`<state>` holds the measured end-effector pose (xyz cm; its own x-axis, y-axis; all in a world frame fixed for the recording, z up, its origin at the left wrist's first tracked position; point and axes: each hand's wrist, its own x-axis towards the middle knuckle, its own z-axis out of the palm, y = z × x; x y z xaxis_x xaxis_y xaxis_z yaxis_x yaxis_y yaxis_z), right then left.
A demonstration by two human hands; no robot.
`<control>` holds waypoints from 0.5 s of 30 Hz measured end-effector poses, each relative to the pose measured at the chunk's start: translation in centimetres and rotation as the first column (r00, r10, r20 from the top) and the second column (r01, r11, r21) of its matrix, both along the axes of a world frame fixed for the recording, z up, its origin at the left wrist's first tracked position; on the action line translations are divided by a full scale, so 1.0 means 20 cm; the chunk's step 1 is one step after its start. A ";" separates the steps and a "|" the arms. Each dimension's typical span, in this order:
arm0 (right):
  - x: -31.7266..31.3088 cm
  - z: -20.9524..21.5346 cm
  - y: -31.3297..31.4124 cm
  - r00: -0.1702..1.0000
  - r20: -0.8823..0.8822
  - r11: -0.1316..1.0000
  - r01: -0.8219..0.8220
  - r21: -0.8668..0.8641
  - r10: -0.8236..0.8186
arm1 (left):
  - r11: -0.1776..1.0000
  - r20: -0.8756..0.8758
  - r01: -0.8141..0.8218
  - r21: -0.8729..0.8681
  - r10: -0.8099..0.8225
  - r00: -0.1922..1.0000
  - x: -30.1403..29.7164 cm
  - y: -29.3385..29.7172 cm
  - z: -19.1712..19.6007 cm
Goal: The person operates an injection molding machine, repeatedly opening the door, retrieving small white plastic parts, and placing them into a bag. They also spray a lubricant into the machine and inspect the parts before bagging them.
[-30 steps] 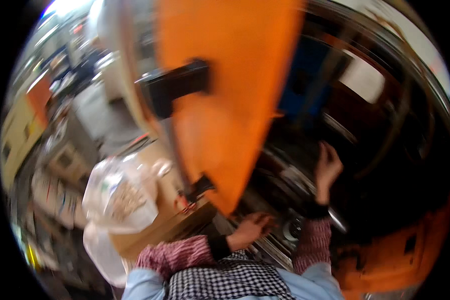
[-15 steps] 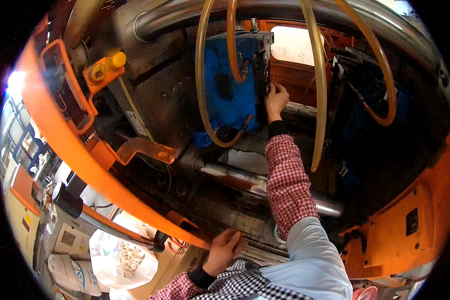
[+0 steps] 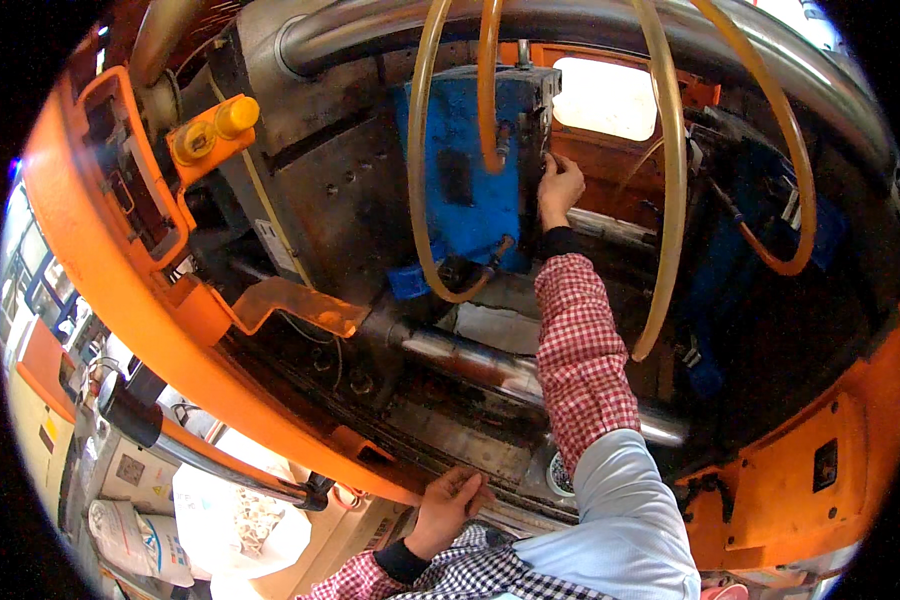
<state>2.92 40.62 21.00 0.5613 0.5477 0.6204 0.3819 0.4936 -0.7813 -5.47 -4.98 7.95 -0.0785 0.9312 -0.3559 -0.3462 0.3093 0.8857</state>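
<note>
My right hand [image 3: 561, 190] reaches far into the machine, beside the right face of a blue steel mould block [image 3: 473, 195]. Its thumb and fingers are drawn together at that dark face; what is between them, if anything, is too small to make out. Down at the front, my left hand [image 3: 449, 512] is at the lower edge of the opening, near the end of the orange door frame [image 3: 185, 345]. Its fingers are curled with the thumb against them, and whatever they grip is hidden. Amber hoses [image 3: 422, 160] loop in front of the block.
Polished steel bars [image 3: 470, 365] cross below and above the block. A hose [image 3: 667, 200] hangs just right of my forearm. An orange bracket [image 3: 300, 303] juts in from the left. Outside stands an open white bag [image 3: 270, 530] of small pale pieces. An orange panel [image 3: 790, 470] lies at right.
The view has shifted slightly, so the block and hoses sit further right. My right hand stays at the block's face, its fingers slightly repositioned. My left thumb has closed in toward its fingers.
</note>
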 end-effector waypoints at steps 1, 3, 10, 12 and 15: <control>0.01 0.00 0.02 1.000 0.012 1.000 0.004 0.006 -0.004 | 1.000 0.011 0.000 -0.007 0.000 1.000 0.00 0.00 0.00; 0.02 0.00 0.04 0.999 0.028 1.000 0.016 0.010 -0.016 | 1.000 0.006 -0.006 -0.006 0.006 1.000 0.00 0.00 -0.01; 0.01 -0.03 0.09 0.999 0.020 0.997 0.033 0.075 -0.035 | 1.000 -0.040 0.003 0.019 -0.002 0.999 -0.02 0.00 0.01; 0.01 -0.03 0.10 0.999 0.016 0.995 0.029 0.092 -0.030 | 1.000 -0.035 -0.003 0.015 0.003 0.999 -0.02 0.00 0.01; 0.02 -0.04 0.12 0.999 0.032 0.993 0.032 0.110 -0.035 | 1.000 -0.057 -0.003 0.021 0.004 0.998 -0.02 0.00 0.00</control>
<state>3.24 42.98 20.28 0.5558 0.4564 0.6948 0.4251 0.5622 -0.7094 -5.87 -4.91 7.97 -0.1013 0.9380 -0.3314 -0.2961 0.2896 0.9102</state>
